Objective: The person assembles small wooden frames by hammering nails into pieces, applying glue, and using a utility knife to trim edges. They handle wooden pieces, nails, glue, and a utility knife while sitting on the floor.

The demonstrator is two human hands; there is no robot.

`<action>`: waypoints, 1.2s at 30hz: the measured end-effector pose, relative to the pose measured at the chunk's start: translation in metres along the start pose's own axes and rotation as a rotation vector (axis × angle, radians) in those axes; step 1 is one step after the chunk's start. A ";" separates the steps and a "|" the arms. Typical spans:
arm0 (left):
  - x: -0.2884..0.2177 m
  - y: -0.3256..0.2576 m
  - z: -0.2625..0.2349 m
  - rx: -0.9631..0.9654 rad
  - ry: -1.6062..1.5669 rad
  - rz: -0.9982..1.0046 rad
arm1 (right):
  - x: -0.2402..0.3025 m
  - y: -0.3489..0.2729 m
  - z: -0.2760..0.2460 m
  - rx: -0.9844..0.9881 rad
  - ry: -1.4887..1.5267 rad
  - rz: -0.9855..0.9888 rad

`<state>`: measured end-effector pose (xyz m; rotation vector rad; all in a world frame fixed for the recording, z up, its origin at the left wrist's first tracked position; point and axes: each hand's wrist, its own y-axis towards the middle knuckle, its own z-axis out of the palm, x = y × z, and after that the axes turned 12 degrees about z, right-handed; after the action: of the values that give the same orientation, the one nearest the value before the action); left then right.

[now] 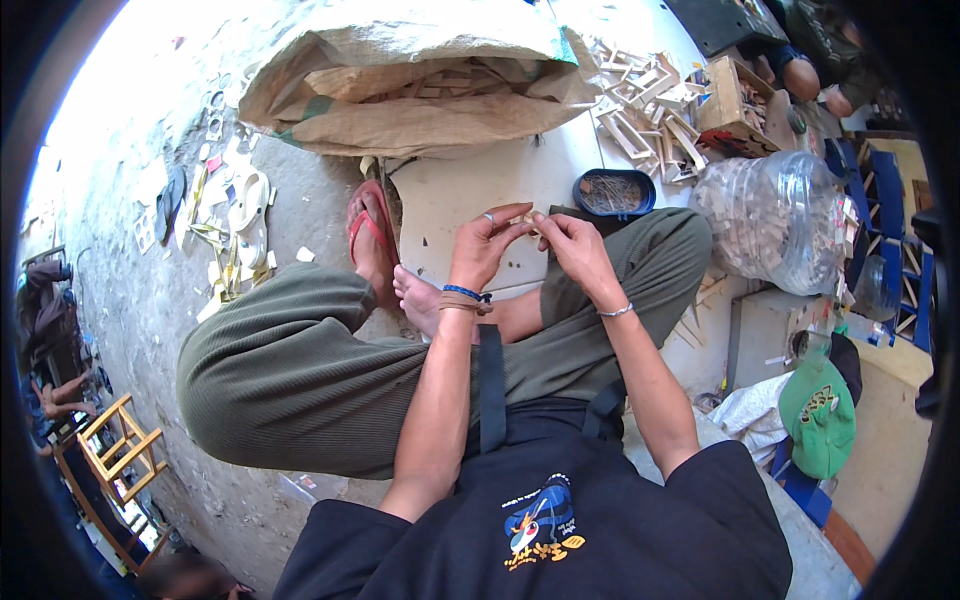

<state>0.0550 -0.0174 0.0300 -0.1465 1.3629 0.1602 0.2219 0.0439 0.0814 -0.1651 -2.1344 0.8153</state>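
Note:
Over the pale board (440, 205) in front of my crossed legs, my two hands meet fingertip to fingertip. My left hand (482, 248) pinches with thumb and forefinger at a small light wooden piece (532, 218). From the other side my right hand (577, 252) closes its thumb and fingers on the same piece. Fingers cover most of it, so its full shape is hidden. Just beyond the right hand, beside my knee, stands a dark blue oval container (632, 213) holding many thin metal nails.
A large woven sack (420, 132) with wooden pieces lies ahead. Small wooden frames (632, 135) are piled at the far right, near a wooden box (722, 110). A big clear plastic jug (765, 210) full of pieces and a green cap (818, 415) are right. Scraps litter the left floor.

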 end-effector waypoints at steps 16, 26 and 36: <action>-0.005 -0.004 0.002 -0.011 0.122 0.063 | -0.045 0.079 -0.114 -0.436 -0.641 -0.120; -0.003 -0.016 0.030 -0.213 0.244 0.267 | -0.054 0.097 -0.124 -0.310 -0.889 -0.048; -0.003 -0.018 0.033 -0.234 0.294 0.313 | -0.052 0.097 -0.119 -0.246 -0.914 -0.247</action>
<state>0.0898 -0.0289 0.0400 -0.1560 1.6527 0.5808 0.3292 0.1594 0.0422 0.4219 -3.0251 0.5130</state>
